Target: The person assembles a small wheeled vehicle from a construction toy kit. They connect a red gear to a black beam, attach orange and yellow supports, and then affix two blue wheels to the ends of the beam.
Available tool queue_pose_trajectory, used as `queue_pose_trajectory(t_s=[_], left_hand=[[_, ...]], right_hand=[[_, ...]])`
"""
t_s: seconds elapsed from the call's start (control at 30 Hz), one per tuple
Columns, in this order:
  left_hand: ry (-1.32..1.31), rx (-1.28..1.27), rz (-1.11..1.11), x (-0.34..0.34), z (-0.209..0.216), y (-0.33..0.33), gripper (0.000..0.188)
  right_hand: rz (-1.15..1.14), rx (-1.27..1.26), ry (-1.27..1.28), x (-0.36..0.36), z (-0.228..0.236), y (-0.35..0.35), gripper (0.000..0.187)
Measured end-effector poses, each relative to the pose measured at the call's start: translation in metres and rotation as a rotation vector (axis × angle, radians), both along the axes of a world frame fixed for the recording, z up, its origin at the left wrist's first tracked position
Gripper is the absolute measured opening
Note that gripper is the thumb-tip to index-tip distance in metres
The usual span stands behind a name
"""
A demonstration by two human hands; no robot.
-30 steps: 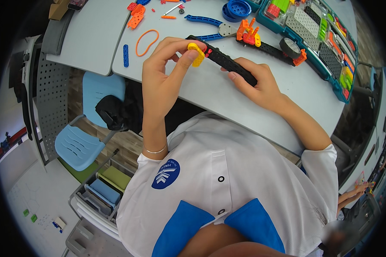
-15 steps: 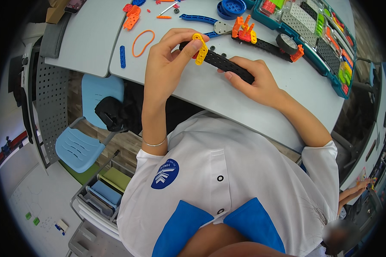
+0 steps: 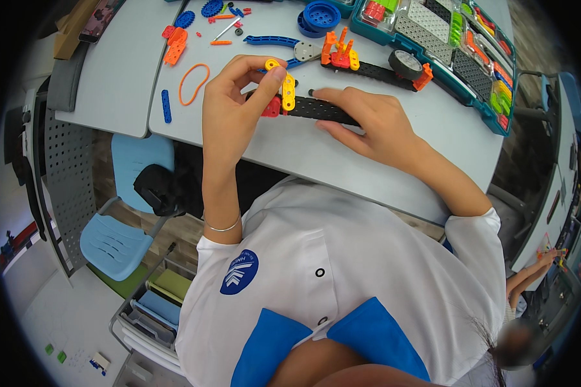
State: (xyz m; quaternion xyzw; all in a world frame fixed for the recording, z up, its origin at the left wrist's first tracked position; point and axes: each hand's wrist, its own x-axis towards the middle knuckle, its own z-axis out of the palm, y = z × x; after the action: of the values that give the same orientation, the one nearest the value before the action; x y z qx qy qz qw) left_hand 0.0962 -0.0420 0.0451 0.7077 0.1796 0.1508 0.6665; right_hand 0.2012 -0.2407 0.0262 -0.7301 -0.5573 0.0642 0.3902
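Pinching the yellow link (image 3: 289,92) in my left hand's (image 3: 235,106) fingers, I probably steady it this way across the black beam (image 3: 316,110) over the worktop (image 3: 297,148). My right hand's (image 3: 382,126) fingers spread astride the beam, index beside a small dark piece (image 3: 311,92); whether they grip, I can't tell.

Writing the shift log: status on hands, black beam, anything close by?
Left hand pinches yellow piece, overlapping black beam in view. Right hand at beam's right end, grip unclear; small black piece by its fingers. Blue-handled pliers lie just beyond.
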Motion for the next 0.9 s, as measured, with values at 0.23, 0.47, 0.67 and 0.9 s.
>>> queue_pose_trajectory(t_s=[0.23,0.47,0.67,0.9], left_hand=[[-0.131,-0.046,0.023,0.024,0.007,0.004,0.022],[-0.285,0.043,0.003,0.049,0.016,0.022,0.026],[-0.026,0.058,-0.110,0.092,0.017,0.034,0.041],[0.173,0.257,-0.425,0.128,0.052,0.023,0.037]], right_hand=[[0.035,-0.071,-0.287,0.044,0.037,-0.022,0.030],[0.040,-0.242,0.183,0.095,0.055,-0.039,0.029],[0.064,-0.242,0.346,0.103,0.061,-0.045,0.037],[0.055,-0.190,0.381,0.109,0.056,-0.046,0.037]])
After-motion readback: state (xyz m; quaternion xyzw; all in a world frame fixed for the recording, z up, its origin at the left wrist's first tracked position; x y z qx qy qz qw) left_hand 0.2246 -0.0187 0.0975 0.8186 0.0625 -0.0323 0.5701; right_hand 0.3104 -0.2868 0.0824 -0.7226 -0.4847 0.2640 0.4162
